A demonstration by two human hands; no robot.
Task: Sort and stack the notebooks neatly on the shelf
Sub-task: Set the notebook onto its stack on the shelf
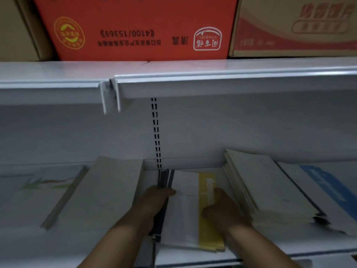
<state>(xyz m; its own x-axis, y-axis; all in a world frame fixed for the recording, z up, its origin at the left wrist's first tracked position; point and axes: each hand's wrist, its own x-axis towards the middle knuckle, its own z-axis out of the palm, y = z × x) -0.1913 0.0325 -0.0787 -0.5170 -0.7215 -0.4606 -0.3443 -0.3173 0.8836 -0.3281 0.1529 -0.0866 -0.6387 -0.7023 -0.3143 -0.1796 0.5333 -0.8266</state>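
My left hand (156,198) and right hand (222,207) both hold the stack of white notebooks (183,213), whose top cover has a yellow band down its right side. It lies flat on the white metal shelf (193,256), in the middle and near me, just right of the slotted upright (156,132) in the back panel.

My left fingers are clamped on the stack's left edge, where the dark spines (164,178) show. The thumb lies over the top cover and the other fingers are hidden down the side. My right fingers are clamped on the right edge. The thumb rests on the yellow band, and the other fingers run along between the stack and the pile beside it. The blur hides how far they curl under.

Just right of my right hand, a thick pile of cream paper notebooks (270,186) leans to the left, touching or nearly touching my hand. Farther right lies a white notebook with a blue stripe (324,182).

Left of my left hand, a pale grey-green notebook (108,190) is tilted, its far edge against the back panel. Beyond it on the left lies a flat white notebook with a faint green drawing (44,182) and a grey spine.

Above, a white upper shelf (212,84) carries a red cardboard box with upside-down print (135,26), with a brown cardboard box (289,26) to its right and a plain tan box (15,26) to its left.
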